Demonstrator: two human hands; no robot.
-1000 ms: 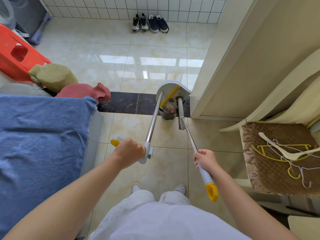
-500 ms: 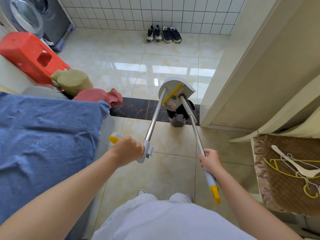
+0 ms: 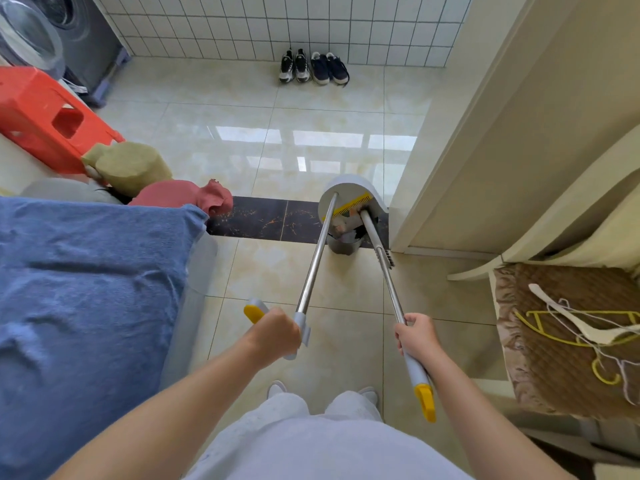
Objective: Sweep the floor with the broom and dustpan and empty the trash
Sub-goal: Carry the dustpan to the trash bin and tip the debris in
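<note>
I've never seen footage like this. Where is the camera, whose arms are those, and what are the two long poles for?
There is no machine here: a person wears a wide-angle camera on the head, so you look down along their own arms to the beige tiled floor. The left hand grips the handle of a white long-handled dustpan, tipped over a small grey trash bin. The right hand grips a metal-poled broom, whose head reaches into the pan, mostly hidden. Around them: a blue towel on the left, an orange plastic stool, two pairs of shoes by the wall, and clothes hangers on a brown quilted cushion.
</note>
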